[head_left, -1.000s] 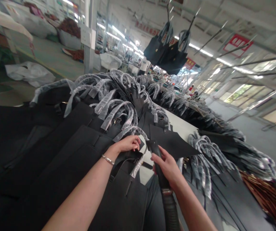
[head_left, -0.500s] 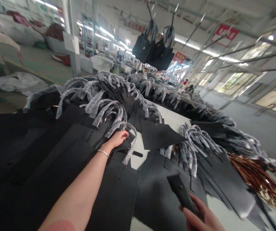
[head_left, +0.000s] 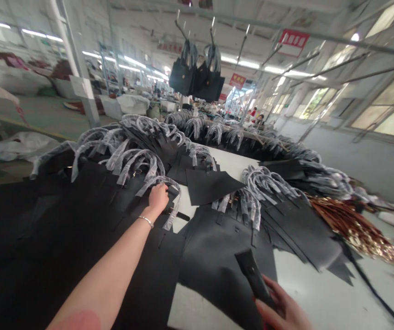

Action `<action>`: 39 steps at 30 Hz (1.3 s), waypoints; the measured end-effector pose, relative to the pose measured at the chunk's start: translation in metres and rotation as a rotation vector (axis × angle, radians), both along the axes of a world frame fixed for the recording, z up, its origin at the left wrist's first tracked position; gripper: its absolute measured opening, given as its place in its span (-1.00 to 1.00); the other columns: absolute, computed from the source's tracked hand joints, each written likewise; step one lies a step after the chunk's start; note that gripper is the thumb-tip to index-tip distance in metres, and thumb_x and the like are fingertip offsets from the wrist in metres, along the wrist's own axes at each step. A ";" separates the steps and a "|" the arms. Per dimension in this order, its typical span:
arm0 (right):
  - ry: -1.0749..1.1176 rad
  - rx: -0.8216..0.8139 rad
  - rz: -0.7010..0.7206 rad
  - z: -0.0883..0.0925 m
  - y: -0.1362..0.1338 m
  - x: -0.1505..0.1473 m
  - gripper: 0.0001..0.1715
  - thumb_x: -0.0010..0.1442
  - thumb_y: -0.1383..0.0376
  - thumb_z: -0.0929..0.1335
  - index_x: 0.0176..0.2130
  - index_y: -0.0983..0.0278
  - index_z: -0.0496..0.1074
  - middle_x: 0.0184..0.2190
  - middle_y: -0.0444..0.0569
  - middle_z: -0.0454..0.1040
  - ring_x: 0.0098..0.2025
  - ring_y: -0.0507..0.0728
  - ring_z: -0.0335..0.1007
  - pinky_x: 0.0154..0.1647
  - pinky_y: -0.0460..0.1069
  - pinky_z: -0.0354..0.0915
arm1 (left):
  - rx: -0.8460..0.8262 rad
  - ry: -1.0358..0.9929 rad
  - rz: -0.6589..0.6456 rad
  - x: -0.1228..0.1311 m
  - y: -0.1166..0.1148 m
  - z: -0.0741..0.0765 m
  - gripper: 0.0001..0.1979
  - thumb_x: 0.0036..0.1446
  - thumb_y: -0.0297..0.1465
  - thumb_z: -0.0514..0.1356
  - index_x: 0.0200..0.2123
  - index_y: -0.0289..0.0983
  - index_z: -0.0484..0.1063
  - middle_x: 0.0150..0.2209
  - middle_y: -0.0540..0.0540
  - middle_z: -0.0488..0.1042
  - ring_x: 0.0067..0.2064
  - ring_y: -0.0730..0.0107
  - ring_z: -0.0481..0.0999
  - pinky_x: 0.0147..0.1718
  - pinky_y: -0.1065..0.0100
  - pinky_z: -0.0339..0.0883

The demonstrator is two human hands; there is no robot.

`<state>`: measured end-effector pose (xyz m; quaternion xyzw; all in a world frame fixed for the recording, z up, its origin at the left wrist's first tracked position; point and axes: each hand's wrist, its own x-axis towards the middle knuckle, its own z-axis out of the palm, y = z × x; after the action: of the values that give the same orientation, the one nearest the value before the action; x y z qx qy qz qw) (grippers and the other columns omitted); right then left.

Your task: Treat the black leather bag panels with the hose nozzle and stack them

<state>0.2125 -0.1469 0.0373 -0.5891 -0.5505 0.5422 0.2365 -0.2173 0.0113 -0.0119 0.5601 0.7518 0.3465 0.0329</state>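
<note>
My left hand [head_left: 158,197], with a bangle at the wrist, is closed at the upper edge of a black bag panel [head_left: 164,245]. Around its fingers arches a bag handle [head_left: 175,195] wrapped in clear plastic. A black strap end [head_left: 183,216] pokes out just to the right of this hand. At the lower right, my right hand [head_left: 282,307] is wrapped round a flat-ended black piece [head_left: 253,275] with a small metal dot. That piece is held above another black panel [head_left: 217,243]; its exact kind is unclear.
Many black panels with plastic-wrapped handles [head_left: 138,162] cover the left of the white table [head_left: 307,284]. More handles [head_left: 269,183] lie to the right, near brown straps with gold ends [head_left: 355,224]. Finished black bags [head_left: 197,78] hang from hooks overhead. A metal post [head_left: 76,59] stands at left.
The view has swung to the right, so most things appear farther left. My left hand has turned, its back now more toward me. My right hand still grips the black piece.
</note>
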 end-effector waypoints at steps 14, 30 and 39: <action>0.062 0.042 -0.034 -0.024 -0.025 0.041 -0.06 0.07 -0.01 0.38 0.25 0.39 0.05 -0.50 -0.16 0.43 -0.53 0.08 0.37 -0.50 -0.03 0.29 | -0.072 0.276 -0.302 0.184 -0.063 -0.041 -0.51 0.17 -0.14 0.12 0.11 -0.25 0.35 0.14 -0.29 0.30 0.15 0.00 0.25 0.11 0.06 0.12; 0.086 -0.077 -0.035 0.016 -0.028 0.071 -0.34 0.15 0.13 0.36 0.17 0.27 0.17 -0.40 -0.13 0.46 -0.61 -0.01 0.36 -0.65 -0.12 0.28 | -0.080 0.342 -0.334 0.267 -0.211 -0.047 -0.60 0.15 -0.22 0.16 0.05 -0.17 0.42 0.16 -0.28 0.28 0.13 -0.07 0.26 0.06 -0.01 0.20; 0.145 -0.186 0.142 0.014 0.011 0.028 -0.65 0.15 0.18 0.38 -0.11 0.32 0.34 -0.47 -0.15 0.46 -0.68 -0.05 0.32 -0.74 -0.18 0.21 | -0.031 0.274 -0.379 0.272 -0.232 -0.046 -0.61 0.13 -0.25 0.16 0.05 -0.12 0.43 0.15 -0.24 0.32 0.12 -0.07 0.27 0.08 -0.07 0.18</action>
<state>0.2400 -0.1360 0.0514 -0.5272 -0.5198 0.6474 0.1812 0.0552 -0.2211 -0.0580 0.7325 0.6358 0.2433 0.0039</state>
